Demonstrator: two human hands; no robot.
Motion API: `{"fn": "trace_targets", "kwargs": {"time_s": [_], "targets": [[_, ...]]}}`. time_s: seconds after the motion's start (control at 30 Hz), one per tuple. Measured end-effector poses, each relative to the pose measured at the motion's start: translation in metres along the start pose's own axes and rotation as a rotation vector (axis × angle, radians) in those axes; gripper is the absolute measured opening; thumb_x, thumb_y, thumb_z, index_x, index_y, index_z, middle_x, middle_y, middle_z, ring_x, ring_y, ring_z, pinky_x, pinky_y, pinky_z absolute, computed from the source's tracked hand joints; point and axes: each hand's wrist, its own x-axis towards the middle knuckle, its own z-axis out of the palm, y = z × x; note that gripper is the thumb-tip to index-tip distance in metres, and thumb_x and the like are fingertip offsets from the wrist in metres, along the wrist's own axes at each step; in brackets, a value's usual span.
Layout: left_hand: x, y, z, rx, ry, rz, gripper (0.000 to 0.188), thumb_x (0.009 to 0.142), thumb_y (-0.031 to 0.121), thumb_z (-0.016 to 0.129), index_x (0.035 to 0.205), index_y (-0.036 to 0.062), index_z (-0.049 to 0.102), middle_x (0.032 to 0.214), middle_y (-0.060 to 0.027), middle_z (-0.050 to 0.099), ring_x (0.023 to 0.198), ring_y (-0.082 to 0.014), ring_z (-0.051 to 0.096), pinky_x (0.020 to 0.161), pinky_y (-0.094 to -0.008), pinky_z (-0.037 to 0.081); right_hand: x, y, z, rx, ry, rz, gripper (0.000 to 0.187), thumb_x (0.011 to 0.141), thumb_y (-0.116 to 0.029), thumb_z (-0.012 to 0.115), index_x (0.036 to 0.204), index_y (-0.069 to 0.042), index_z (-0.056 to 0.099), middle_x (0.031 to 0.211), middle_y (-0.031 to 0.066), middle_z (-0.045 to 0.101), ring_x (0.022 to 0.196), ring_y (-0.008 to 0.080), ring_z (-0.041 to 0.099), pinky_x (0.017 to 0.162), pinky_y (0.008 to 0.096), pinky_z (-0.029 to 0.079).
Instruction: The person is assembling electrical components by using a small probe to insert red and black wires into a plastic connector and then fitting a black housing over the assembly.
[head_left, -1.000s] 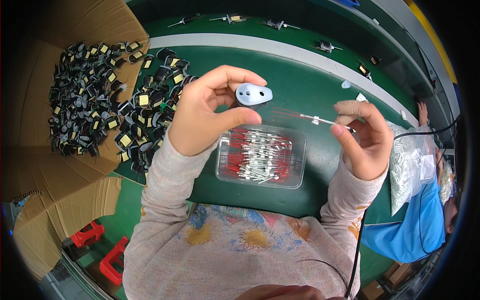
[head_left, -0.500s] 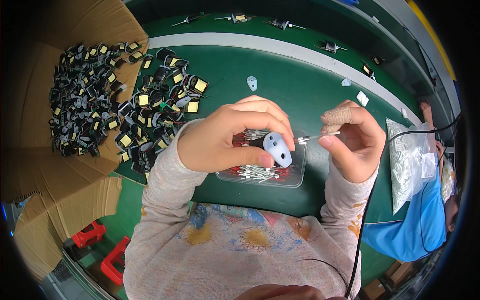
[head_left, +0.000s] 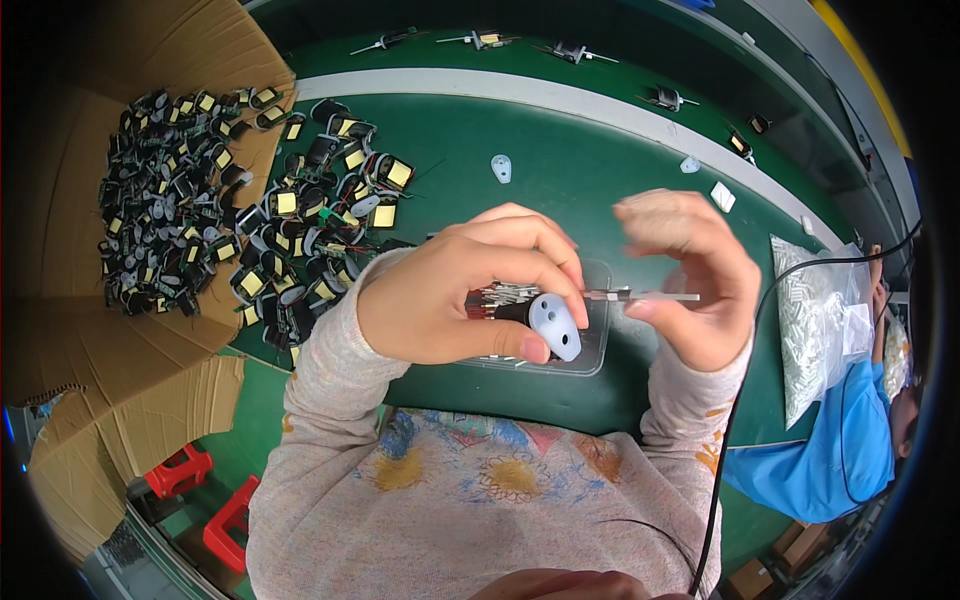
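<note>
My left hand is closed around a small black assembly with a pale blue-grey end cap that has holes in it. A thin rod with a pale end section reaches out from the assembly to the right. Beside it is my right hand, its thumb at the rod's underside and its upper fingers raised and blurred, apart from the thumb. Under my hands stands a clear plastic tray holding red and white wire-like pieces, partly hidden by the left hand.
To the left, a cardboard box and the green table bear many black assemblies with yellow patches. Similar assemblies lie along a green strip at the back. A bag of white pieces lies right, near another person's blue sleeve.
My right hand's upper fingers have lifted off the rod, which now tilts less. The left hand and assembly have dropped slightly. Assemblies on the back strip have shifted right.
</note>
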Motion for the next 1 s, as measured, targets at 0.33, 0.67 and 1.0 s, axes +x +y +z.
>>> {"fn": "trace_targets", "kwargs": {"time_s": [0.33,0.67,1.0], "targets": [[-0.002,-0.003,0.0,-0.226,-0.029,-0.06,0.037,0.073,0.033,0.073,0.092,0.0017,0.068,0.1,-0.0082,0.056,0.103,-0.025,0.049,0.091,-0.0363,0.037,-0.004,0.002,0.005,0.041,-0.109,-0.05,0.021,0.06,-0.002,0.075,0.079,0.003,0.067,0.079,0.014,0.065,0.069,0.0241,0.061,0.064,0.0332,0.048],[0.008,0.0,0.015,0.225,0.432,-0.02,0.028,0.072,0.01,0.071,0.097,-0.001,0.063,0.095,-0.0094,0.064,0.089,-0.0227,0.06,0.081,-0.0325,0.046,-0.017,-0.012,0.001,0.037,0.478,-0.205,0.013,0.068,-0.003,0.064,0.078,0.003,0.056,0.067,0.0133,0.058,0.059,0.0224,0.057,0.057,0.0294,0.045],[0.004,-0.002,0.026,0.455,0.515,0.14,0.036,0.067,0.003,0.075,0.097,-0.0026,0.056,0.088,-0.0161,0.067,0.076,-0.0213,0.065,0.072,-0.0296,0.048,-0.019,-0.021,0.007,-0.251,0.213,-0.41,0.023,0.052,0.004,0.071,0.073,0.009,0.063,0.068,0.0176,0.063,0.058,0.0288,0.061,0.053,0.0311,0.051]]}}
